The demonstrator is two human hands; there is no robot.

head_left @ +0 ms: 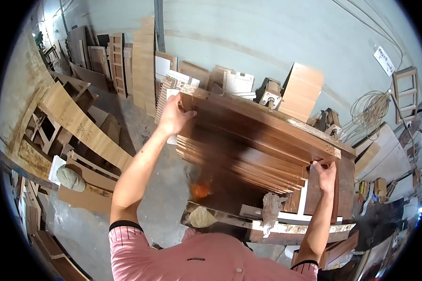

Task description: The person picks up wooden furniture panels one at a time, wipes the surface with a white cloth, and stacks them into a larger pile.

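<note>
A long brown wooden panel (262, 122) is held up in front of me, slanting from upper left to lower right, with small holes in its right end. My left hand (174, 116) grips its left end, the thumb over the near face. At the other end my right hand (325, 175) is closed on the lower corner. Under and behind the panel lies a stack of similar brown boards (239, 171), partly covered by it and in shadow. The bench (239, 224) beneath has a worn, pale near edge.
On the bench edge lie a crumpled grey rag (271, 210) and a cream cloth (200, 218). Wooden boards (143, 65) and a cardboard sheet (303, 89) lean along the wall. To the right hangs a coiled cable (370, 110). Scrap wood and a long plank (82, 125) fill the left side.
</note>
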